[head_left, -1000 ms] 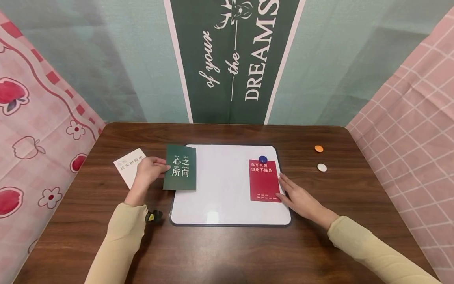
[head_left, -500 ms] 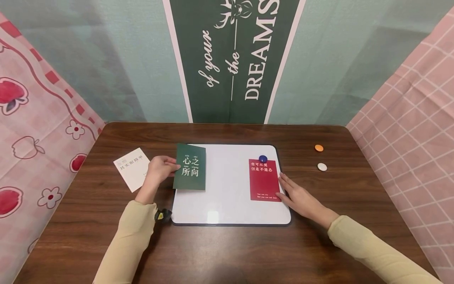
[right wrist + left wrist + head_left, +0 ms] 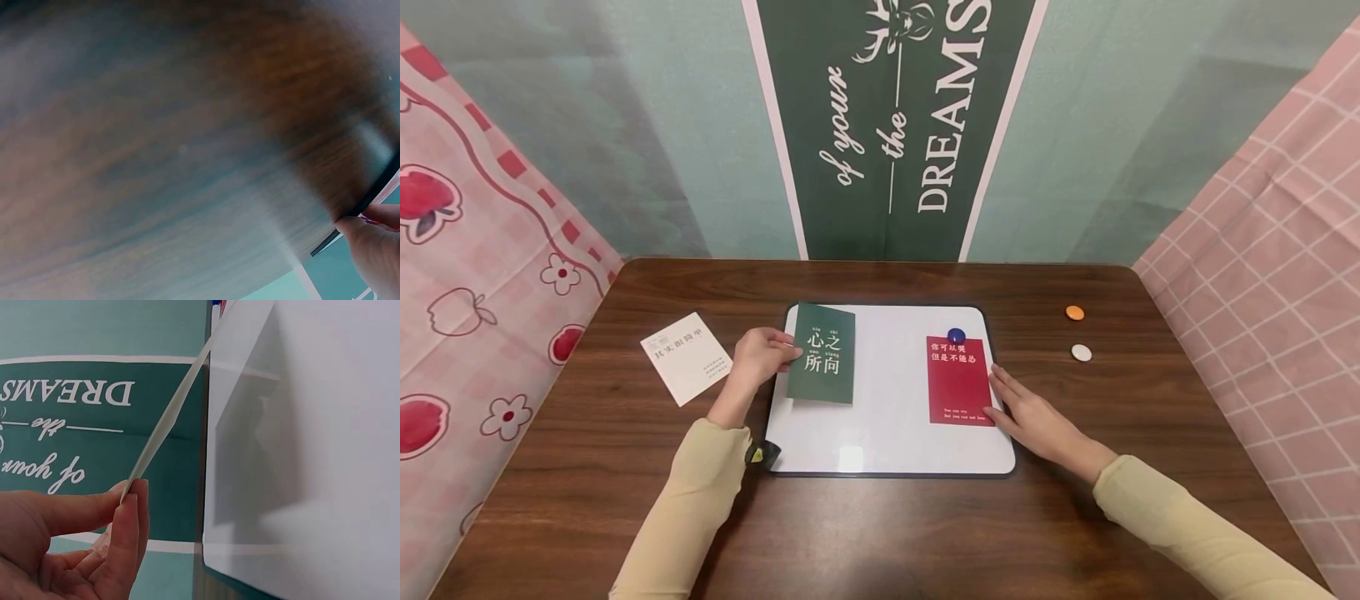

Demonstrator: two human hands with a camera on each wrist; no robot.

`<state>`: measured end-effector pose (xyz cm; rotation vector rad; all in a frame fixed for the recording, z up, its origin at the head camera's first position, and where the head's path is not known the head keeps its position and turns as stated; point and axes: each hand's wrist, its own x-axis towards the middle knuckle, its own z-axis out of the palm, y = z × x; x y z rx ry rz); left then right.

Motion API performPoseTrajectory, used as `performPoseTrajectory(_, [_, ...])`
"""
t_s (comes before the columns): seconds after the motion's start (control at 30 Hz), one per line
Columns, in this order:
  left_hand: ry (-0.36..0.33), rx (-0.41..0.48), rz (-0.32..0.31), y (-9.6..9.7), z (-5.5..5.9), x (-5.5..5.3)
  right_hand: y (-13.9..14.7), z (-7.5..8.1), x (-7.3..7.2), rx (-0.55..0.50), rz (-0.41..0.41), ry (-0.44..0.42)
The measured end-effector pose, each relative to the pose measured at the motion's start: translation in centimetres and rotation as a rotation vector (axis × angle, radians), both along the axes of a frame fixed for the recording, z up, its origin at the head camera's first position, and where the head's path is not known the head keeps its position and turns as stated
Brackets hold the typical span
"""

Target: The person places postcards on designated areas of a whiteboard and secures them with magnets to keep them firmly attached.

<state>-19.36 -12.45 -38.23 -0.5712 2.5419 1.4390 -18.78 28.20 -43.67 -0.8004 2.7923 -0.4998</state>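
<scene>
My left hand (image 3: 763, 357) pinches the left edge of a green card (image 3: 822, 354) with white characters, thumb on one side and fingertips on the other. In the left wrist view the card (image 3: 164, 428) is seen nearly edge-on, tilted, its shadow falling on the whiteboard (image 3: 887, 442). A red card (image 3: 958, 387) lies on the board's right part, with a round blue magnet (image 3: 956, 336) at its top edge. My right hand (image 3: 1030, 414) rests at the board's right rim, fingers extended, fingertips touching the red card's right side. The right wrist view catches only part of that hand (image 3: 375, 247).
A white card (image 3: 685, 358) with printed characters lies on the brown wooden table (image 3: 880, 533) left of the board. At the right lie an orange disc (image 3: 1075, 312) and a white disc (image 3: 1081, 352). Behind the table hangs a green cloth with lettering (image 3: 895, 133).
My left hand has carried the green card rightward, from overhanging the board's left edge to over its left part; the white card now shows fully. The right hand and red card stay put.
</scene>
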Motion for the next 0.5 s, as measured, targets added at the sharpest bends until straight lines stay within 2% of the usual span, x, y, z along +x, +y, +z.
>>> performPoseTrajectory(0.23, [-0.001,-0.012,-0.019,1.1,-0.3,0.0,0.0,-0.1,0.0,0.003,0.000,0.000])
performPoseTrajectory(0.5, [-0.018,0.017,-0.022,2.5,-0.9,-0.4,0.1,-0.2,0.0,-0.001,-0.001,0.005])
